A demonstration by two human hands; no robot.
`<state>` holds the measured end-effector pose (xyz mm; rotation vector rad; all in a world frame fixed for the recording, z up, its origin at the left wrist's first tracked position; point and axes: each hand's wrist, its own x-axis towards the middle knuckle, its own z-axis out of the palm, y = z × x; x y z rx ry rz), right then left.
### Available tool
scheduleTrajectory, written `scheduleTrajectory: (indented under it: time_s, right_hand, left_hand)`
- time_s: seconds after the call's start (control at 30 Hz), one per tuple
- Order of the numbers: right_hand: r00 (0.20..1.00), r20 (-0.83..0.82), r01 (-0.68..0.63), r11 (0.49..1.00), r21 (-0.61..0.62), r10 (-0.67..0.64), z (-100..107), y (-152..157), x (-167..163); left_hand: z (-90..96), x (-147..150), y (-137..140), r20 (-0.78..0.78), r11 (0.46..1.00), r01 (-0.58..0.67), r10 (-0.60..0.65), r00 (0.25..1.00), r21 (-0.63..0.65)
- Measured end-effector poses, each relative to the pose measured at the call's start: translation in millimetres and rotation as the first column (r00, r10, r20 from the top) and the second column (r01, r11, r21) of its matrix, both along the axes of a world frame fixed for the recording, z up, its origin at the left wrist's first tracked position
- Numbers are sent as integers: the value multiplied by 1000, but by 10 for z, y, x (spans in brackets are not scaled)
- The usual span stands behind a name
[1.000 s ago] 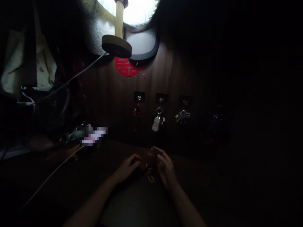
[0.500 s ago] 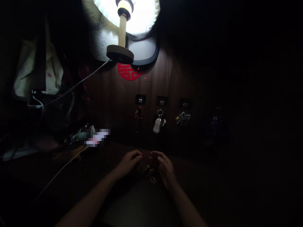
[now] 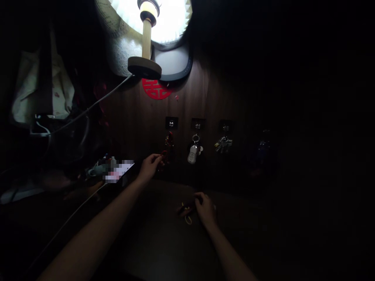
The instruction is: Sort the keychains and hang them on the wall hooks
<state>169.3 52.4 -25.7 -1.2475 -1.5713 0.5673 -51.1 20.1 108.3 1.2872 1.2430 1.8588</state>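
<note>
Out to the left, my left hand (image 3: 150,167) pinches a thin red cord (image 3: 164,155) between thumb and fingertips. The cord is close below a red-and-gold hanging trinket (image 3: 169,140) on the wall; whether they touch, I cannot tell. My right hand (image 3: 206,208) rests low over the dark tabletop with its fingers curled; whatever they close on is hidden in the dark. Just left of it lies a small dark item (image 3: 184,211) with a yellow loop (image 3: 188,220).
Wall hooks carry a car key fob (image 3: 192,153) and a bunch of keys (image 3: 224,144). Above hangs a lit lamp (image 3: 146,39) before some hats (image 3: 172,60). A phone (image 3: 120,171) stands at left with a white cable (image 3: 84,201). Bags (image 3: 58,89) hang far left.
My left hand has moved up and left, away from the right hand, to the wall below the trinket, and the red cord shows in it. My right hand has stayed low, its fingers more curled.
</note>
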Motion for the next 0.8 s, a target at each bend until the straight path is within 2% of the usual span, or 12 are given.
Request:
scheduleTrajectory:
  time_s: [0.13, 0.27, 0.6, 0.8]
  right_hand:
    - [966, 252, 68, 997, -45, -55, 18, -31, 6]
    - [926, 374, 82, 995, -61, -53, 63, -70, -9]
    - [914, 402, 84, 994, -64, -51, 66, -74, -11]
    - [914, 400, 95, 995, -41, -71, 48, -69, -16]
  left_hand:
    - [218, -8, 153, -34, 996, -54, 57, 998, 72]
    - [389, 20, 292, -21, 990, -59, 62, 998, 127]
    - [678, 66, 616, 68, 989, -46, 37, 997, 140]
    - [712, 54, 784, 108, 995, -49, 39, 993, 85]
